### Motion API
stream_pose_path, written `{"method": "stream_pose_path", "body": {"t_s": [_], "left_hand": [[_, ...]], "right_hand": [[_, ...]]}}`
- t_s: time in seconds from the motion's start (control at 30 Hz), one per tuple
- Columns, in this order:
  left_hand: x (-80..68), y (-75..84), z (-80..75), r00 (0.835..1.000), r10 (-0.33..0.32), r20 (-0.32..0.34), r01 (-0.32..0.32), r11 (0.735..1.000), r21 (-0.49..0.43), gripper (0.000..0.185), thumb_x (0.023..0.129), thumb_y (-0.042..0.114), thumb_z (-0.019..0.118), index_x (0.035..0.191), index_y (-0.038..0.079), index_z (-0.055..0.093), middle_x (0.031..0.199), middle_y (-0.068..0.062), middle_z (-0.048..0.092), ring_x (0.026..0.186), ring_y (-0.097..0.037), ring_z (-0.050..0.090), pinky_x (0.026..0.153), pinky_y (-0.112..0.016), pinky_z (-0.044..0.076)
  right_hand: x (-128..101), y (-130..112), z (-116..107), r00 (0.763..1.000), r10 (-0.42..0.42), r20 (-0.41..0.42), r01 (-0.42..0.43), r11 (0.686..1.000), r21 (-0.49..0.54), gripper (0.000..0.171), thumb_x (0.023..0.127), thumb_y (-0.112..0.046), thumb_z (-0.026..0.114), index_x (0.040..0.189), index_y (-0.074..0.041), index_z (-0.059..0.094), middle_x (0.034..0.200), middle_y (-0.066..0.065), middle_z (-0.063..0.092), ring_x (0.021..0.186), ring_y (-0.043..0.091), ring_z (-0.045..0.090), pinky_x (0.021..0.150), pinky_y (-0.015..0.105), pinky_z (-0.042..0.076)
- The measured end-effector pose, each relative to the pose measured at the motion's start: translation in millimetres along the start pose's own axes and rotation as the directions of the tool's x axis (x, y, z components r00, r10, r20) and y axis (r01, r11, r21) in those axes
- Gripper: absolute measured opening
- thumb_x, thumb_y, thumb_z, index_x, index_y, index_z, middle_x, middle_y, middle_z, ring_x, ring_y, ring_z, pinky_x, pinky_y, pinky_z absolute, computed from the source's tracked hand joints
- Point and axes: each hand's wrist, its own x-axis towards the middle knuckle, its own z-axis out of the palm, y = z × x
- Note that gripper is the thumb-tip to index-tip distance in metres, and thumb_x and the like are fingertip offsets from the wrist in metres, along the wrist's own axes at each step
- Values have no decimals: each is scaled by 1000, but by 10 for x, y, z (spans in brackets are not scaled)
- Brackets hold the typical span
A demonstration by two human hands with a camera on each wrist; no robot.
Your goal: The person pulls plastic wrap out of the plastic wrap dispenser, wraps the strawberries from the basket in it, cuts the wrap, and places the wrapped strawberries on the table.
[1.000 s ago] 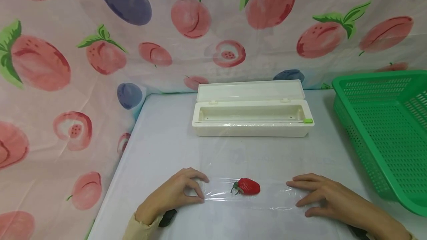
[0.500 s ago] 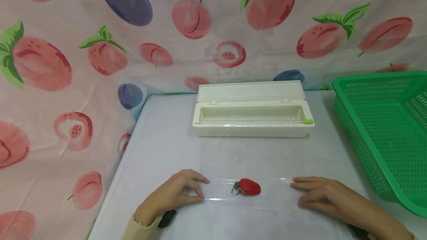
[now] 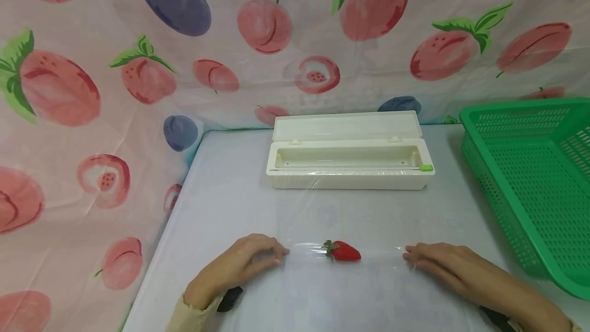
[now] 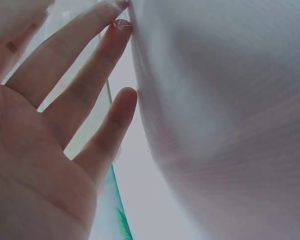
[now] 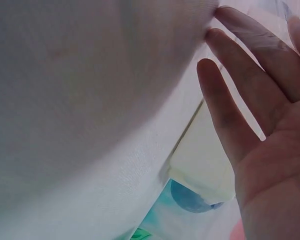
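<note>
A red strawberry with a green leafy top lies in a fold of clear cling film on the table. At the film's left edge my left hand pinches it between thumb and fingers. My right hand pinches the right edge the same way. In the left wrist view the left hand has its outer fingers spread, with film at the fingertips. The right wrist view has the right hand with film across its fingers; the thumb's grip is mostly out of sight there.
A white film dispenser box with its lid raised and a green slider stands behind the strawberry. The film reaches toward me from its front edge. On the right is a green plastic basket. Fruit-print cloth hangs behind the table.
Both hands have closed thumb to fingers on the film, bringing its near edge up and away from me. The strawberry has rolled slightly away and turned. The right hand had looser fingers earlier.
</note>
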Motion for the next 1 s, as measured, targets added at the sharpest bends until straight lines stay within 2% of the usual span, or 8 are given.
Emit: {"method": "stream_pose_path", "body": {"t_s": [0.1,0.23,0.33,0.47,0.63,0.83,0.87,1.0], "left_hand": [[29,-3,3,1000,3,-9,-3,1000,18,10,101,27,58,103,22,65,109,12,70,100,-3,62,91,-31,53],[71,11,9,999,-9,-36,11,999,37,8,102,25,56,103,21,63,102,12,70,92,-1,61,85,-27,54],[100,22,15,997,-21,-70,26,997,74,7,103,25,55,104,20,60,96,11,68,86,-1,59,80,-26,53],[143,36,20,992,-52,-119,67,989,131,5,103,25,54,102,20,54,88,10,66,75,-1,53,72,-23,47],[229,70,9,983,-105,-153,127,982,141,7,104,23,52,99,19,52,84,9,70,64,-1,48,65,-21,42],[346,91,-6,976,-135,-173,157,980,119,9,105,18,50,96,16,52,78,10,74,68,-2,63,66,-23,48],[365,92,-6,973,-151,-175,172,978,114,9,105,18,50,96,16,52,76,12,73,69,-2,65,67,-24,49],[439,111,-3,956,-239,-171,256,963,82,12,105,19,50,94,16,52,70,16,71,66,2,65,73,-26,49]], "right_hand": [[25,-19,-5,999,-20,-39,20,1000,-1,21,100,-21,59,118,-33,64,114,-19,67,103,0,64,80,22,56],[53,-45,-3,994,-31,-101,33,999,16,25,100,-14,60,113,-36,61,106,-23,67,95,-4,64,76,15,52],[80,-55,-1,990,-15,-137,18,1000,22,26,99,-10,59,109,-34,58,102,-25,67,88,-6,62,72,12,49],[127,-51,-13,987,26,-159,-24,1000,19,21,100,-9,58,106,-29,55,93,-23,67,75,-9,55,63,17,47],[185,-28,-27,983,67,-168,-61,997,38,15,100,-10,57,104,-24,53,89,-21,69,69,-8,51,59,20,46],[279,4,-40,975,78,-207,-74,997,27,9,103,-13,54,100,-21,51,85,-24,73,84,-1,66,63,24,50],[297,7,-45,975,77,-207,-73,997,28,8,103,-13,53,99,-20,51,84,-25,72,88,1,68,65,25,52],[366,7,-64,976,108,-191,-100,994,50,10,103,-9,52,97,-17,51,79,-26,71,86,5,70,66,27,52]]}}
